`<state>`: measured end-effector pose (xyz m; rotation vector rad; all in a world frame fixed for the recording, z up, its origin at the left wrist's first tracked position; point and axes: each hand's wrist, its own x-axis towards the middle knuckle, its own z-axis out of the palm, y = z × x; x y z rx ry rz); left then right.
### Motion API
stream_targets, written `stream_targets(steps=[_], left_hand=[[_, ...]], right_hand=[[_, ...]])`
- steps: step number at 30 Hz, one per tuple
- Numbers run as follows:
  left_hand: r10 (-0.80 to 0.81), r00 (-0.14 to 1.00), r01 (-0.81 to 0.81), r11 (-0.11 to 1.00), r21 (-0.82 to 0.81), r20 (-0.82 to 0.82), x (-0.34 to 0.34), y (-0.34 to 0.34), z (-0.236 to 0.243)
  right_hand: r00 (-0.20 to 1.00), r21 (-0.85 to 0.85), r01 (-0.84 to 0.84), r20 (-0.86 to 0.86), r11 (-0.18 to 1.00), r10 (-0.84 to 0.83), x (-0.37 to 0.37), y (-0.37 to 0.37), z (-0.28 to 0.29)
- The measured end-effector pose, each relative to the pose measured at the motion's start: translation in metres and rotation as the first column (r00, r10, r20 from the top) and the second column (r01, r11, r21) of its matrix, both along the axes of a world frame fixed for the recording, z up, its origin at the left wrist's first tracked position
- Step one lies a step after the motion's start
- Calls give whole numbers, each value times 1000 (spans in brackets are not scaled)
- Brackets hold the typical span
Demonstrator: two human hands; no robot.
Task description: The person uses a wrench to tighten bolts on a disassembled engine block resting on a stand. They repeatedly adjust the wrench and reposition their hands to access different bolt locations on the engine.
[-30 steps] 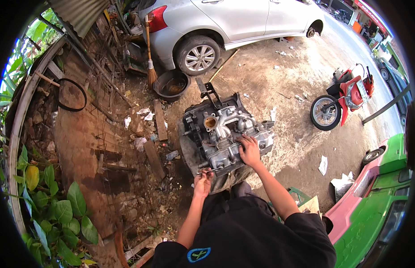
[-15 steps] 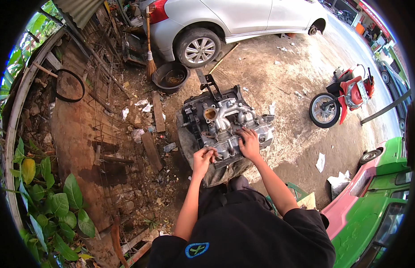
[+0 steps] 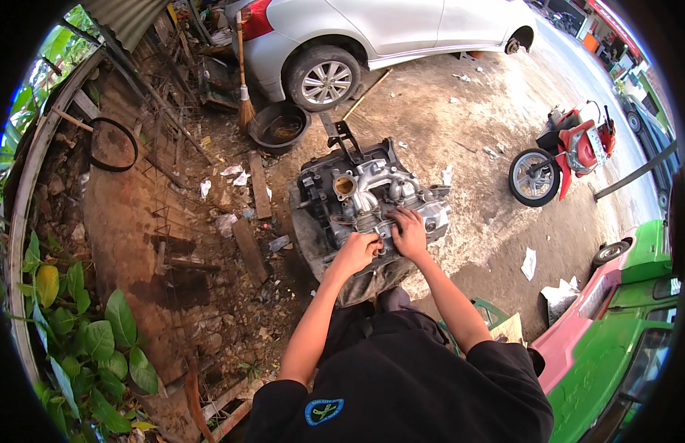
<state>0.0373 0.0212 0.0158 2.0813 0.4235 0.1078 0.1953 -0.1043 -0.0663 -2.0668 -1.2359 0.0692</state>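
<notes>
A dark and silver engine [image 3: 317, 192] rests on a worn grey support [image 3: 305, 244] in front of me. On top are a branched aluminium intake manifold [image 3: 372, 171], a round opening with a yellowish inside and, nearest me, a ribbed metal cover [image 3: 431, 215]. My left hand [image 3: 357, 251] is closed at the front middle of the cover, pinching something too small to make out. Just right of it, my right hand [image 3: 407, 235] lies on the cover with fingers apart and bent over it, holding nothing that I can see.
A silver car [image 3: 387, 29], black tub [image 3: 280, 129] and broom [image 3: 245, 111] stand behind; a red motorbike [image 3: 571, 151] and pink-green vehicle [image 3: 623, 340] at right. Leafy plants [image 3: 121, 325], loose boards [image 3: 250, 251] and rusty rebar are left. Littered dirt floor surrounds the engine.
My left hand has moved up and rightward along the cover, closer to my right hand; the thin silver tool seen in it earlier is now indistinct. My right hand stays on the cover.
</notes>
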Motion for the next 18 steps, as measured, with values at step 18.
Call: stream_targets(steps=[18], left_hand=[[672, 699, -85, 418, -905, 245, -105, -22, -117]], right_hand=[[1000, 5, 15, 3, 1000, -15, -1, 1, 0]])
